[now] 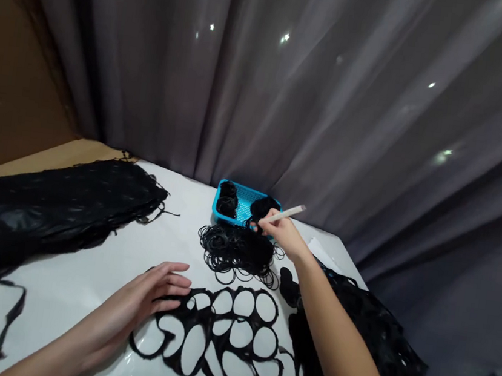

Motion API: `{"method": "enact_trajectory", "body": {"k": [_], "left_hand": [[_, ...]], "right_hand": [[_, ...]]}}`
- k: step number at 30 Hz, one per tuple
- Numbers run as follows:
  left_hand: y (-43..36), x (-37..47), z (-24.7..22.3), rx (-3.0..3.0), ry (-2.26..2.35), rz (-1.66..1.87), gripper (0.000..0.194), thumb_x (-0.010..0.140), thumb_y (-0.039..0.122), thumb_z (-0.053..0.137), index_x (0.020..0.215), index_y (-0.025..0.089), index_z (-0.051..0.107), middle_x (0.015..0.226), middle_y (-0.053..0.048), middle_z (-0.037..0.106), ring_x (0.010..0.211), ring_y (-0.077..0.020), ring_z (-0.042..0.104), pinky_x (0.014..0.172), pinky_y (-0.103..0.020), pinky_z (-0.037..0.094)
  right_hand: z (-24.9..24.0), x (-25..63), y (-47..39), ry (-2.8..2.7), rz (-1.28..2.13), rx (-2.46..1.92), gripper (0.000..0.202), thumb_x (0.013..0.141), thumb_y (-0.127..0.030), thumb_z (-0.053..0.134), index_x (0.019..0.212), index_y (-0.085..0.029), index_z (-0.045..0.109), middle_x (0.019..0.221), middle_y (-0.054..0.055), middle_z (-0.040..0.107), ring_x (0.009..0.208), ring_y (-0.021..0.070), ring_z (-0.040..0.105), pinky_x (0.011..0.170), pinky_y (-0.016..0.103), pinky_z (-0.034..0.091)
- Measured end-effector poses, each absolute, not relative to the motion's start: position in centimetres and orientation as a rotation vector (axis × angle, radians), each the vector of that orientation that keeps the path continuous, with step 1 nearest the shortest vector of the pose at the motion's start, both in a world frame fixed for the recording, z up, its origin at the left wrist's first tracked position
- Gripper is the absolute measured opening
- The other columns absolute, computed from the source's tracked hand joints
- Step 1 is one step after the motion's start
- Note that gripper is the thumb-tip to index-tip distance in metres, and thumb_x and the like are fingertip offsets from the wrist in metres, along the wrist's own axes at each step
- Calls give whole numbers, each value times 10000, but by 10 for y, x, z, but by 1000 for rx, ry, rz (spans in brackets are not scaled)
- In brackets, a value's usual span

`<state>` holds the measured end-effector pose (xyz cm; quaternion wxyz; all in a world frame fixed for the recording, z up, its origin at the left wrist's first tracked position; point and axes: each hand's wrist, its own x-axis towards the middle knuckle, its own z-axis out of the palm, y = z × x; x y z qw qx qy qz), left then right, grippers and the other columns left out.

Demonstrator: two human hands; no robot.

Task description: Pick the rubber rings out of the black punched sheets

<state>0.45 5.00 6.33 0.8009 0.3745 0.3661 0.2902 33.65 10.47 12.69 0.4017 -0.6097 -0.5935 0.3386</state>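
Note:
A flat black sheet with rows of round holes lies on the white table. My left hand rests at the sheet's upper left edge, with its fingers stretched out and holding nothing. My right hand is closed around a pale, pen-like stick, whose working tip is hidden. That hand hovers at the front right corner of a blue plastic basket. Thin black rings lie in a loose heap just in front of the basket. Inside the basket are bundles of black rings at the left and a dark clump at the right.
A long stack of black sheets covers the table's left side. More holed black scraps pile up at the right, under my forearm. Behind the table hangs a grey curtain. A cardboard box stands at the far left.

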Motion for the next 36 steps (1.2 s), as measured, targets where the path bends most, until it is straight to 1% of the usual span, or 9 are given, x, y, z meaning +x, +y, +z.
{"method": "enact_trajectory", "body": {"k": [10,19,23,25,27,29,31,33,36], "left_hand": [[53,-1,73,966,771,607,541,931,608,531,1262,184,582,1150,-122,639,1139,-278,579,1019,-393,430],[52,-4,67,1577,888,491,399,887,512,629,1163,225,607,1106,-90,591,1063,-262,523,945,-359,397],[45,0,47,2170,958,366,345,781,410,697,1055,211,633,1078,-96,552,996,-290,491,845,-371,403],[38,7,36,2262,910,351,245,850,395,614,995,198,629,1064,-111,564,961,-288,502,827,-377,394],[29,16,31,2175,807,383,226,934,399,529,1016,207,613,1055,-107,581,957,-271,521,842,-364,394],[19,23,34,2014,675,394,249,985,427,480,990,205,591,995,-86,584,912,-231,528,814,-320,402],[11,28,47,1884,554,414,278,997,442,477,930,189,570,939,-66,570,876,-199,523,791,-287,407],[7,28,66,1779,512,488,248,984,432,517,997,192,579,994,-66,582,932,-197,539,845,-290,417],[18,21,91,1698,693,625,284,967,428,539,1154,218,578,1094,-79,604,990,-210,566,867,-306,428]], "right_hand": [[101,420,163,-1248,455,-1919,129,638,-214,607,597,-185,488,636,14,564,709,167,537,703,268,406],[104,424,151,-1100,372,-1996,111,674,-256,614,676,-149,584,805,109,652,817,234,591,748,317,418],[110,381,93,-1147,453,-1876,211,743,-321,617,850,-139,637,954,111,676,918,220,605,820,312,455],[101,339,47,-1307,697,-1763,231,706,-358,702,807,-159,642,878,60,681,808,186,622,744,286,489],[84,298,0,-1587,1265,-1484,241,699,-335,751,806,-160,623,980,60,674,796,163,624,706,273,497],[68,269,-38,-1667,1370,-1325,240,689,-301,764,748,-146,589,1159,88,633,876,160,625,734,265,498],[67,261,-67,-1527,1493,-1302,278,740,-344,751,773,-144,561,1084,90,650,838,153,626,710,258,495],[86,274,-89,-1357,1478,-1360,344,781,-428,740,812,-150,540,1014,86,659,810,165,639,700,275,505],[141,326,-114,-1346,1107,-1556,369,827,-510,689,781,-162,577,1062,107,652,889,218,663,827,371,517]]}}
